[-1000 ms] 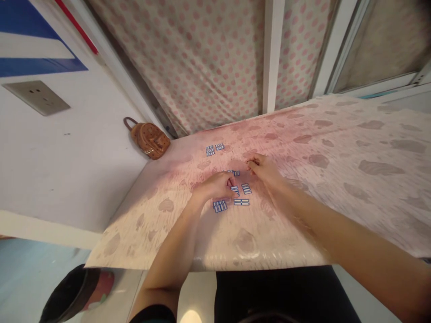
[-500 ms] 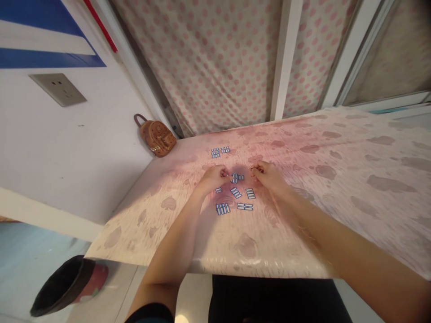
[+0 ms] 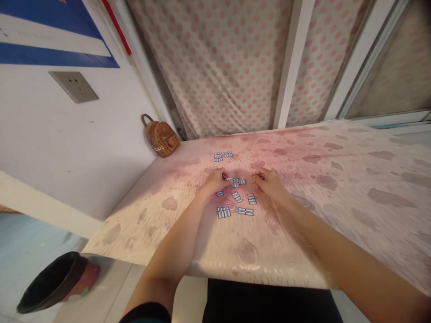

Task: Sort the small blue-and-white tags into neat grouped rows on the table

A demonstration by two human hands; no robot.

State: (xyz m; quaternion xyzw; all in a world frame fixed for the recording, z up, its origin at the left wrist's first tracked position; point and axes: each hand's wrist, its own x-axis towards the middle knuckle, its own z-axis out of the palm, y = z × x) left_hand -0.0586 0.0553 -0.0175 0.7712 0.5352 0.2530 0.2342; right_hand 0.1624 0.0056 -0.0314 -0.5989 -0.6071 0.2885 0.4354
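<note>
Small flat white tiles with blue edges lie in groups on the table. My left hand (image 3: 215, 181) is closed in a pinch, with blue-edged tiles (image 3: 229, 179) at its thumb and fingertips. These meet a cluster of tiles (image 3: 238, 182) between my hands. To the right of that cluster, my right hand (image 3: 267, 181) is also pinched; whatever its fingertips hold is too small to make out. Nearer me lie a slanted group (image 3: 237, 197), a stacked group (image 3: 251, 198), a pair of rows (image 3: 245, 211), a larger group (image 3: 223, 212) and a small piece (image 3: 220, 193) beside my left wrist.
Two more tile groups (image 3: 218, 156) lie farther back on the patterned tablecloth (image 3: 245, 251). A brown mini backpack (image 3: 162, 138) leans at the wall. A dotted curtain (image 3: 215, 67) hangs behind the table. On the floor at left stands a dark-rimmed bin (image 3: 81, 282).
The view has shifted slightly. More of the tiles at my left fingertips now shows beside the middle cluster. My right hand stays pinched in about the same place.
</note>
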